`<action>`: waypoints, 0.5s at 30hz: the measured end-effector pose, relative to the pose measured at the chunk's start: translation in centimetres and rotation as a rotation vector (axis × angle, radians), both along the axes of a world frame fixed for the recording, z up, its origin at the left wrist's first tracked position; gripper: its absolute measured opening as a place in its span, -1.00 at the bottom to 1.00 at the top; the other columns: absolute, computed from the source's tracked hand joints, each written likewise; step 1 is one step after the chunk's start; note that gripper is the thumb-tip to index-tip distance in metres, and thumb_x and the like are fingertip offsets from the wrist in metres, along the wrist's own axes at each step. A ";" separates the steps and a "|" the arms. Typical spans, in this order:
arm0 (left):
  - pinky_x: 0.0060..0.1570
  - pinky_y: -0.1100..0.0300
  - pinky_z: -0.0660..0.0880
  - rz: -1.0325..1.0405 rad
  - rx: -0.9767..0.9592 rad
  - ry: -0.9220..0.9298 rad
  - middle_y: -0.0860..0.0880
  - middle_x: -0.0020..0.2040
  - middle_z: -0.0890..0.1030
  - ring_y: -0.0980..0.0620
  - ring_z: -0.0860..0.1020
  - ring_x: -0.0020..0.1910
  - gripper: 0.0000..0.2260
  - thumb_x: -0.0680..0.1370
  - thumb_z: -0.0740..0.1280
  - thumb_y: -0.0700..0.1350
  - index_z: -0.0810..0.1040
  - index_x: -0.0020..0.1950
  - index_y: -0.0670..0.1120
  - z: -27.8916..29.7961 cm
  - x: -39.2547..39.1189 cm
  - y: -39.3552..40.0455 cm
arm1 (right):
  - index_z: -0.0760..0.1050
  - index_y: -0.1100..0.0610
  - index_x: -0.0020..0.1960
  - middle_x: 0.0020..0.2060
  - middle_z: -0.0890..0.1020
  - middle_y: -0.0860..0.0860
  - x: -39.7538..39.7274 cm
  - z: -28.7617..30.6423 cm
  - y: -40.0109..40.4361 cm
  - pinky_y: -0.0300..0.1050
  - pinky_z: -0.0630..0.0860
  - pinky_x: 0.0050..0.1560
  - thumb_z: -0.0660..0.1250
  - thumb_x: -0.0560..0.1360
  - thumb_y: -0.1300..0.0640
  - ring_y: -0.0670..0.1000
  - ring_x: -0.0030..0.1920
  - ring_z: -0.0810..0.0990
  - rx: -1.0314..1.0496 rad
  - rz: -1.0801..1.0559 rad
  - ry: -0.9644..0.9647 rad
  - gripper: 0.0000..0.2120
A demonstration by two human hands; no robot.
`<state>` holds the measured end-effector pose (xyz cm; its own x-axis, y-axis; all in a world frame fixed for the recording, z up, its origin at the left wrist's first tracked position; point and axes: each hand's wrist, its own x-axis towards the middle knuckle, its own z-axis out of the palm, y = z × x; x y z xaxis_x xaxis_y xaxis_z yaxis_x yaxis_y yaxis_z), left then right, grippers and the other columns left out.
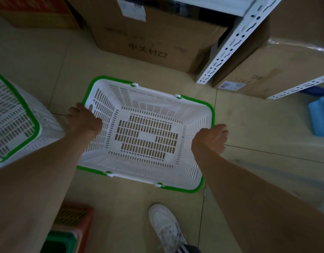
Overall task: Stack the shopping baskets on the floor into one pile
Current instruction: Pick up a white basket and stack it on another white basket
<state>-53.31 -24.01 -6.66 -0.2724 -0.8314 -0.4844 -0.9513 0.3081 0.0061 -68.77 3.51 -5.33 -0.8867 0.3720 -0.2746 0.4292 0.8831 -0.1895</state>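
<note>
Head view, only one: white basket w/ green rim [144, 136] sits under both arms, mouth up, empty, over the tiled floor [248, 125]; can't tell if its base is touching the floor or already lifted a bit. Left hand [84, 119] is on the short end wall at the left, fingers [73, 112] curled over the green rim and down the outside, so closed on the basket. Right hand [212, 137] is on the opposite short end, fingers [224, 132] wrapped over the rim and out of sight below it, also gripping the basket. Handles look folded down along the long sides. Second basket [13, 117], same white/green type, stands just left of the left-hand fingers, close to the held one but apart from it, partly cut off by the frame edge. Beyond the fingers: cardboard boxes [153, 33] and a white shelf post [236, 39]. Near side, below the wrists: a white shoe [166, 227], plus red and green crates [71, 227] at lower left. Step in hand, prob.: two-handed pickup of the middle basket. Next move likely needs a level lift, carry left, line up w/ the second basket's mouth, same orientation, then lower so it nests inside. Watch for tilt and for corners catching the rim.
</note>
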 end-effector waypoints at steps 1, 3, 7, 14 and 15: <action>0.30 -0.13 0.35 0.005 0.009 -0.002 -0.35 0.42 0.27 -0.35 0.33 0.36 -0.34 0.55 0.30 -0.06 0.08 0.51 -0.32 0.0 0.2 0.2 | 0.29 0.24 0.34 0.27 0.44 0.15 -0.1 0.0 0.4 0.16 0.44 0.12 0.16 0.57 0.22 0.16 0.26 0.46 0.027 -0.022 -0.010 -0.65; 0.30 -0.14 0.35 0.037 0.022 -0.011 -0.35 0.42 0.28 -0.33 0.31 0.37 -0.36 0.55 0.29 -0.06 0.10 0.50 -0.31 -0.1 0.5 0.7 | 0.29 0.25 0.37 0.32 0.38 0.17 0.0 -0.2 1.1 0.17 0.42 0.17 0.18 0.57 0.21 0.16 0.30 0.40 0.032 -0.049 -0.077 -0.62; 0.34 -0.15 0.33 0.076 0.017 -0.044 -0.33 0.47 0.23 -0.30 0.27 0.43 -0.30 0.56 0.28 -0.05 0.02 0.54 -0.30 -0.4 1.5 2.1 | 0.29 0.23 0.36 0.32 0.41 0.19 0.6 -0.7 1.4 0.16 0.37 0.25 0.17 0.57 0.21 0.21 0.31 0.41 -0.055 -0.040 -0.207 -0.63; 0.36 -0.10 0.29 0.193 0.080 -0.010 -0.32 0.47 0.22 -0.28 0.27 0.44 -0.35 0.58 0.25 -0.08 0.03 0.53 -0.31 -0.5 3.2 2.7 | 0.31 0.21 0.32 0.28 0.47 0.20 -0.8 -0.2 0.7 0.14 0.37 0.27 0.18 0.57 0.19 0.22 0.29 0.45 -0.077 0.020 -0.202 -0.66; 0.36 -0.10 0.29 0.225 0.093 -0.003 -0.32 0.47 0.22 -0.27 0.26 0.44 -0.37 0.59 0.24 -0.09 0.03 0.53 -0.31 -0.2 3.5 3.0 | 0.32 0.22 0.32 0.27 0.47 0.20 -1.0 0.0 0.5 0.15 0.37 0.27 0.18 0.57 0.18 0.22 0.28 0.46 -0.080 0.044 -0.193 -0.66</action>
<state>-49.77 -21.04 -6.91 -0.0836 -0.8228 -0.5622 -0.9960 0.0867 0.0213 -69.75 3.99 -5.34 -0.8298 0.3046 -0.4676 0.4258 0.8872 -0.1778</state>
